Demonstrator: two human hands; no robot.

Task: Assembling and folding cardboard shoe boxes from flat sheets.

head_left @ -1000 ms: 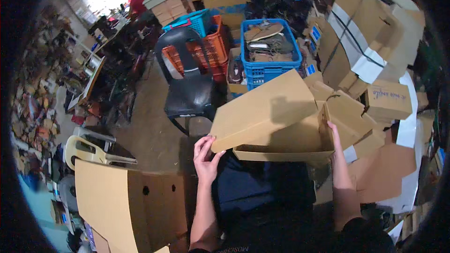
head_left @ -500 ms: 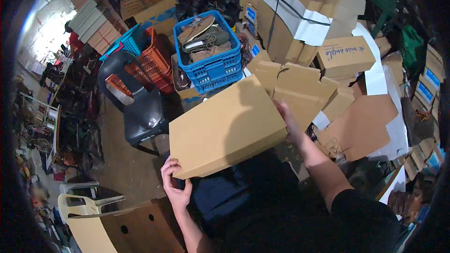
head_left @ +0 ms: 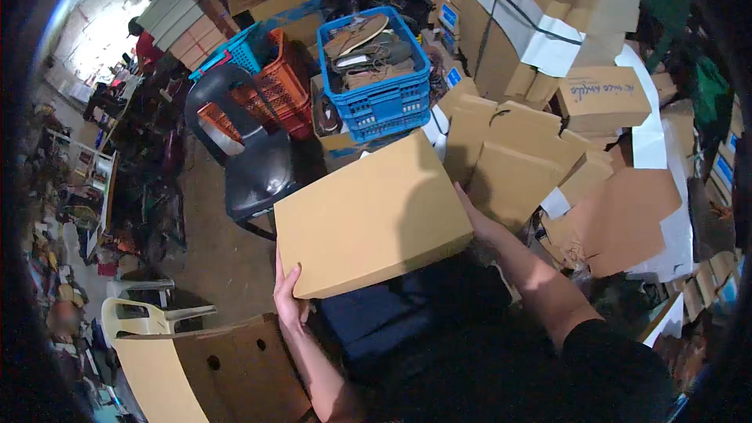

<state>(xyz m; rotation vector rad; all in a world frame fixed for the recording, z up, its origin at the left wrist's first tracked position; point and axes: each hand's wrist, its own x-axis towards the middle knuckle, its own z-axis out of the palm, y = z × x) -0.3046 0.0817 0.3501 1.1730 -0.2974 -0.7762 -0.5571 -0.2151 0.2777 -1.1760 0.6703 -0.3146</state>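
A plain tan cardboard box (head_left: 364, 207), shaped like a shoe box with its top closed, is held tilted in front of my body. At its near left corner, my left hand (head_left: 288, 290) grips the box, with the thumb by the corner and the other fingers mostly hidden behind the side. My right hand (head_left: 472, 215) holds the right end, its fingers largely out of sight behind the box. A shadow falls over the right part of the box top.
Beyond the box stands a blue crate (head_left: 376, 94) of shoes, with a black plastic chair (head_left: 254, 168) to its left. Flattened cardboard (head_left: 513, 176) and a smaller box (head_left: 603, 98) lie to the right. An open brown carton (head_left: 243, 376) sits at lower left, near a cream chair (head_left: 137, 317).
The surroundings have shifted rightward in view, while the box stays nearly in place. My left hand's fingers have slipped from the top corner to behind the box's side.
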